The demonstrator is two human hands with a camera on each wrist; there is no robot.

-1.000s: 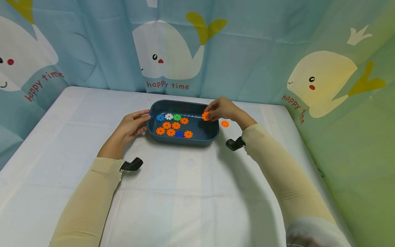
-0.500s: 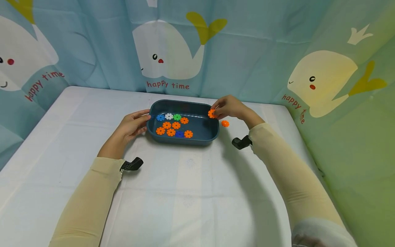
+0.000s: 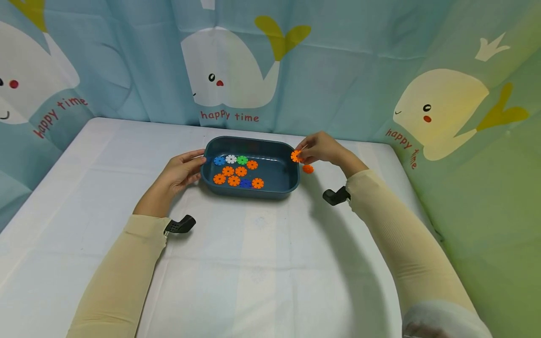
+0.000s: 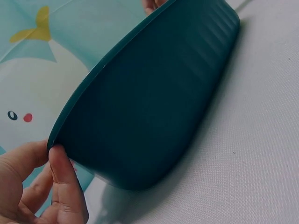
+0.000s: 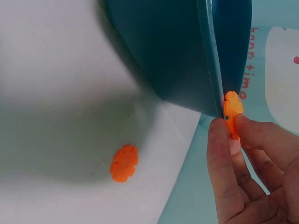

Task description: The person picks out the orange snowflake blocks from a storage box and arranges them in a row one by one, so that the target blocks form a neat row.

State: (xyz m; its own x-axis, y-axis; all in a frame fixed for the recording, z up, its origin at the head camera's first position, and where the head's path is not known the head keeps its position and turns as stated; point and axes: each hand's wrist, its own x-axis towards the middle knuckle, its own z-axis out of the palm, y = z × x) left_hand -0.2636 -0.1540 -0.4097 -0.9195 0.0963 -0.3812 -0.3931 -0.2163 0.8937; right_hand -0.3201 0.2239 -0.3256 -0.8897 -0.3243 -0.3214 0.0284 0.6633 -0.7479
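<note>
A dark teal plastic tub (image 3: 270,193) stands on the white-covered table. My left hand (image 3: 179,172) holds its left end, with thumb and fingers pinching the rim in the left wrist view. At the opposite end, my right hand (image 3: 324,149) pinches an orange notched snowflake disc (image 5: 232,109) between thumb and fingers, right at the rim. Inside the tub lie several orange discs (image 3: 228,171), blue ones (image 3: 219,160), a white one (image 3: 231,159) and a green one (image 3: 242,160). Another orange disc (image 5: 124,163) lies on the table just outside the tub's right end.
A blue curtain (image 3: 338,84) printed with whales hangs behind the table (image 3: 253,263), and a green one closes off the right side. Black wrist camera mounts (image 3: 181,224) stick out from both sleeves.
My right hand has moved right with the orange disc, from over the tub's inside to its right rim. My left hand and the tub have stayed put.
</note>
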